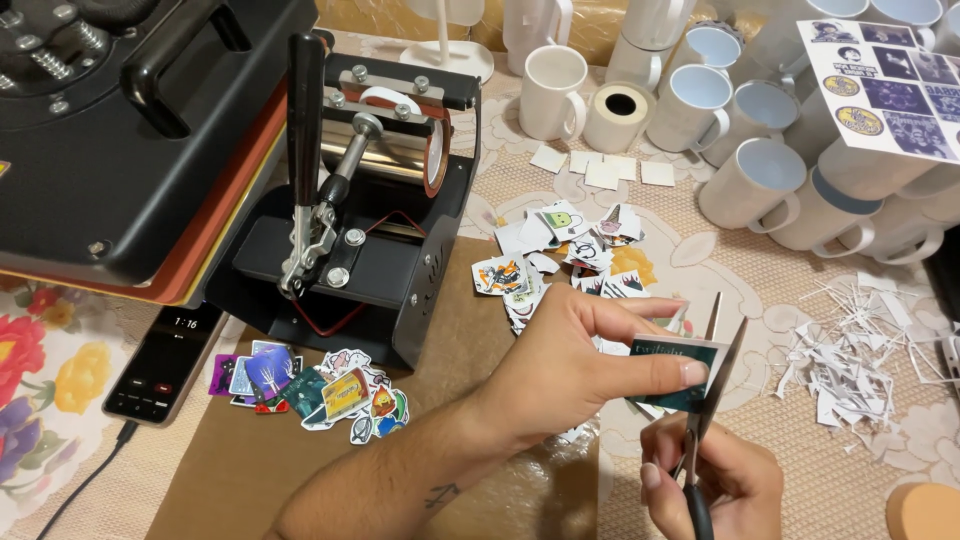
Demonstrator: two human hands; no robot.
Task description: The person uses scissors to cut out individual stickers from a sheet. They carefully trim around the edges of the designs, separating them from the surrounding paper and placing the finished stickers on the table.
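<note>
The left hand (570, 365) pinches a small dark paper sticker (672, 372) at five o'clock on the table, while the right hand (715, 480) grips thin metal scissors (712, 385), blades spread around its edge, mid-trim; closing them carefully seems next.

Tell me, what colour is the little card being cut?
Dark teal card, seen in the head view.

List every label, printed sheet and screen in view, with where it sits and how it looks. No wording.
Phone screen: left, beside the black mug press; dark and lit.
Sticker sheet: top right, over white mugs; white, dark squares, yellow rounds.
Teal print: pinched in left hand, scissors in right hand.
Cut stickers: colourful pile before the press.
</note>
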